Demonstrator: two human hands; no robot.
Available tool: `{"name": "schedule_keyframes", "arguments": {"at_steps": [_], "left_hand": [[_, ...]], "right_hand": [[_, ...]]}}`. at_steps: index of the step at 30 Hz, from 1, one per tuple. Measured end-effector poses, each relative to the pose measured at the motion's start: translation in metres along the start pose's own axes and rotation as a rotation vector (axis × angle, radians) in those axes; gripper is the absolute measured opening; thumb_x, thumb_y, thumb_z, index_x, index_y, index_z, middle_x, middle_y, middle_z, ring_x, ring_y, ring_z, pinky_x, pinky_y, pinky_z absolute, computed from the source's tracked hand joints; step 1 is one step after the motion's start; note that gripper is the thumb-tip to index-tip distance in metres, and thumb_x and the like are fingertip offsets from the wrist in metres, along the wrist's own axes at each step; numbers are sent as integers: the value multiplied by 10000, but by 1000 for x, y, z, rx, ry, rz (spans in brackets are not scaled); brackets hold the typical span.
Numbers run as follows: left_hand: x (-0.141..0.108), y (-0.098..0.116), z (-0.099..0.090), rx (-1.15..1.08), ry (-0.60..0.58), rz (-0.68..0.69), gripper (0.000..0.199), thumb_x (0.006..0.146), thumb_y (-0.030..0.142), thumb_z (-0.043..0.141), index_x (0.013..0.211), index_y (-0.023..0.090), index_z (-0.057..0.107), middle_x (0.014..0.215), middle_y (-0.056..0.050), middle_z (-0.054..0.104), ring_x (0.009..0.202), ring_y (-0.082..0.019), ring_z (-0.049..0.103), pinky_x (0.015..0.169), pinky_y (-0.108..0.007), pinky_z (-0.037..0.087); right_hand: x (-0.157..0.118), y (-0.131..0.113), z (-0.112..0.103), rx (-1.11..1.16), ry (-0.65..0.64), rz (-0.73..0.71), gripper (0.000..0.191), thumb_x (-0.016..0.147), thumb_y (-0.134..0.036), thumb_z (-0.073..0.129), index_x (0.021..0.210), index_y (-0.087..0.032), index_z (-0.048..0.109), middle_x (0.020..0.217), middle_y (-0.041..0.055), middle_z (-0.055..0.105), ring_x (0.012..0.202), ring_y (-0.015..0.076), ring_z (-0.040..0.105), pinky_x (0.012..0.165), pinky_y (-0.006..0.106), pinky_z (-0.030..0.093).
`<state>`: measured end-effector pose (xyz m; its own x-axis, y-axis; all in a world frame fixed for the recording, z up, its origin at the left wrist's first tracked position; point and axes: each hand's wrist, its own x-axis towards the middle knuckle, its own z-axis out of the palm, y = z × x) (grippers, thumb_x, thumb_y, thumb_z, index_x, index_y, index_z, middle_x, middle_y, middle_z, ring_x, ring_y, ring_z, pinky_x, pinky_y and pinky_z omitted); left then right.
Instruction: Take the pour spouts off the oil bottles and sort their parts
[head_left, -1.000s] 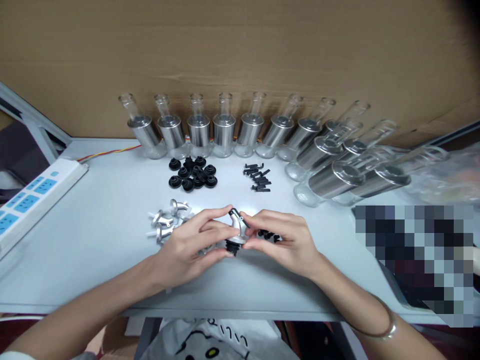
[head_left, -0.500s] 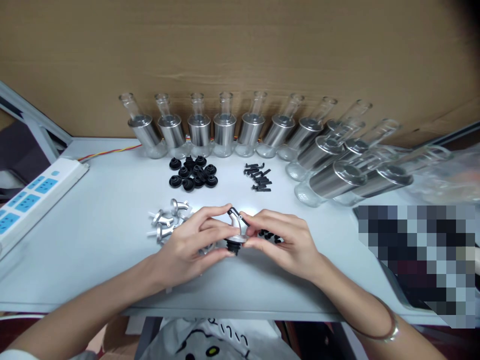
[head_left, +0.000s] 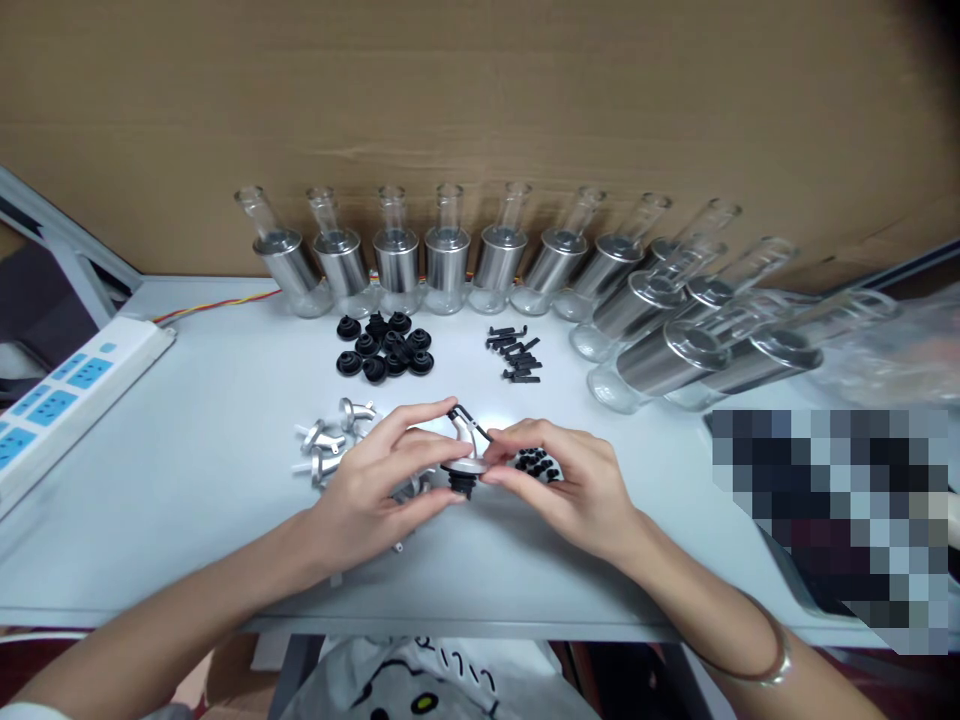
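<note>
A silver pourer spout [head_left: 465,464] with a ribbed black rubber stopper below it is held upright between both hands. My left hand [head_left: 375,470] grips it from the left, index finger on the black cap at the spout's tip and thumb under the stopper. My right hand [head_left: 570,475] is closed on its right side, thumb at the metal flange and fingers at the black lever [head_left: 474,424] that runs down from the cap. Several loose silver spouts [head_left: 324,437] lie beside and partly behind my left hand. Small black parts [head_left: 536,463] lie behind my right fingers.
Several glass bottles with metal sleeves [head_left: 448,258] stand along the back and right. Black rubber stoppers [head_left: 375,368] and thin black levers [head_left: 517,350] lie in groups mid-table. A white power strip [head_left: 82,390] is at left, a pixelated dark area [head_left: 825,520] at right.
The pourer spout has shifted slightly left and up. The black lever now stands further out from the spout on the right, with my right fingers at its lower end.
</note>
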<state>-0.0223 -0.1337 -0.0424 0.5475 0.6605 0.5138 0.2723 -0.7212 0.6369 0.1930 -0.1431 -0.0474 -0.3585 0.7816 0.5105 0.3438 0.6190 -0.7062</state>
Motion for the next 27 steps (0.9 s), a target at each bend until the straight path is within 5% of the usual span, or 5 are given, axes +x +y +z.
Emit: {"name": "schedule_keyframes", "arguments": {"at_steps": [14, 21, 24, 27], "left_hand": [[-2, -2, 2, -76, -16, -18, 263, 832, 97, 631, 1091, 134, 608, 1441, -221, 368, 903, -134, 666, 820, -263, 571], [1, -1, 0, -69, -32, -17, 306, 828, 45, 612, 1121, 134, 609, 1375, -191, 443, 944, -117, 647, 844, -235, 557], [1, -1, -1, -66, -38, -22, 324, 824, 44, 617, 1133, 141, 607, 1354, -177, 456, 959, -119, 643, 861, -245, 555], [1, -2, -1, -69, -37, -14, 319, 830, 51, 611, 1134, 145, 608, 1354, -175, 454, 964, -124, 643, 867, -260, 557]], "right_hand": [[-1, -1, 0, -21, -46, -55, 26, 868, -156, 593, 893, -151, 585, 726, 29, 678, 628, 104, 636, 586, 211, 518], [-1, -1, 2, -78, -16, -85, 25, 859, -144, 603, 864, -162, 586, 716, 28, 678, 627, 115, 638, 582, 227, 514], [0, -1, 2, -65, 0, -43, 64, 854, -161, 614, 890, -179, 564, 740, 14, 665, 649, 107, 633, 610, 217, 514], [1, -1, 2, -43, 8, 19, 299, 835, -209, 643, 1107, -184, 520, 852, 29, 657, 750, 115, 636, 708, 228, 530]]}}
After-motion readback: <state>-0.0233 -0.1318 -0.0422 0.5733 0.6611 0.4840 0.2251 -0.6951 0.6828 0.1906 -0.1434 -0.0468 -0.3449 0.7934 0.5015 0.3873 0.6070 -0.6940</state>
